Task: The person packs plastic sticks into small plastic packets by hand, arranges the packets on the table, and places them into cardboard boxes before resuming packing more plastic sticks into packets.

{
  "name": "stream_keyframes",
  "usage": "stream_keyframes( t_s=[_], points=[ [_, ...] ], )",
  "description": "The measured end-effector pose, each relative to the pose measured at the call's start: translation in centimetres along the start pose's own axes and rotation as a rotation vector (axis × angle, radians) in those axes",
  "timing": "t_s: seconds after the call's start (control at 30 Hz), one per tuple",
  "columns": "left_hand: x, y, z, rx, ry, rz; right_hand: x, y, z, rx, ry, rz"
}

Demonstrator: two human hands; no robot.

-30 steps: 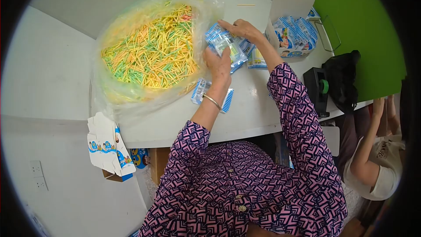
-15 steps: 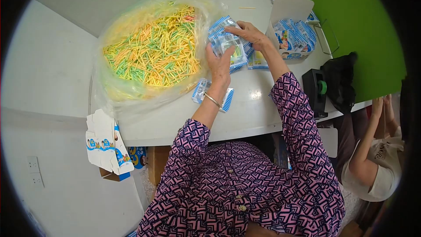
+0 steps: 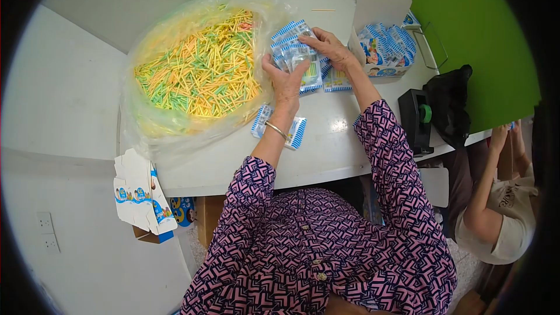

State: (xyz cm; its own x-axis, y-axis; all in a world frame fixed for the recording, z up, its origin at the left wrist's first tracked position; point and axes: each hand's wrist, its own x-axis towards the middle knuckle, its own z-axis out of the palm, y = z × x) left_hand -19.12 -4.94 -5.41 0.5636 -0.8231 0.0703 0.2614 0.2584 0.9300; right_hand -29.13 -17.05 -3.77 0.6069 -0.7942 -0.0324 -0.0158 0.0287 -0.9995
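Observation:
A fanned bunch of small clear packets with blue-striped edges is held between my two hands above the white table. My left hand grips the bunch from its lower left, thumb over the front packet, in which greenish sticks show. At the upper right, my right hand closes on the same bunch, fingers across its top. More packets lie under and beside the bunch. Another packet rests by my left wrist, partly hidden by it. Left of my hands sits a large clear plastic bag full of yellow, orange and green sticks.
An open white box filled with packets stands at the back right. Nearer are a black tape dispenser and a black plastic bag. Flattened cartons hang off the left edge. Another person's arm is at right.
The packets in my hands have shifted and spread, with more of their edges showing. My left fingers have moved outward slightly. The view has shifted a little.

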Motion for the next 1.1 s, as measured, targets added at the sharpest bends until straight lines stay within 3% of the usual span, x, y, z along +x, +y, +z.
stream_keyframes(
  t_s=[0.13,0.2,0.4,0.63,0.7,0.8,1.1],
  points=[
    [0.3,-0.6,-0.2,-0.005,-0.017,-0.014,0.4,-1.1,0.2,-0.176,-0.053,0.094],
    [0.3,-0.8,-0.2,0.063,-0.013,0.000,1.2,-1.3,0.7,-0.489,-0.040,0.135],
    [0.1,-0.7,0.0,-0.049,-0.006,-0.035,1.7,-2.9,0.7,-0.665,-0.134,0.210],
    [0.2,-0.7,-0.3,-0.040,-0.005,-0.002,0.5,-0.9,0.2,-0.456,-0.035,0.138],
    [0.1,-0.4,-0.1,-0.148,-0.065,-0.078,-0.3,-1.2,0.1,-0.209,-0.052,0.104],
    [0.4,-0.3,0.2,-0.140,-0.096,-0.022,-1.9,-2.3,-0.1,-0.026,-0.054,0.059],
    [0.4,0.3,0.3,-0.155,-0.056,-0.103,-1.2,-1.1,-0.3,-0.062,-0.070,0.045]
  ],
)
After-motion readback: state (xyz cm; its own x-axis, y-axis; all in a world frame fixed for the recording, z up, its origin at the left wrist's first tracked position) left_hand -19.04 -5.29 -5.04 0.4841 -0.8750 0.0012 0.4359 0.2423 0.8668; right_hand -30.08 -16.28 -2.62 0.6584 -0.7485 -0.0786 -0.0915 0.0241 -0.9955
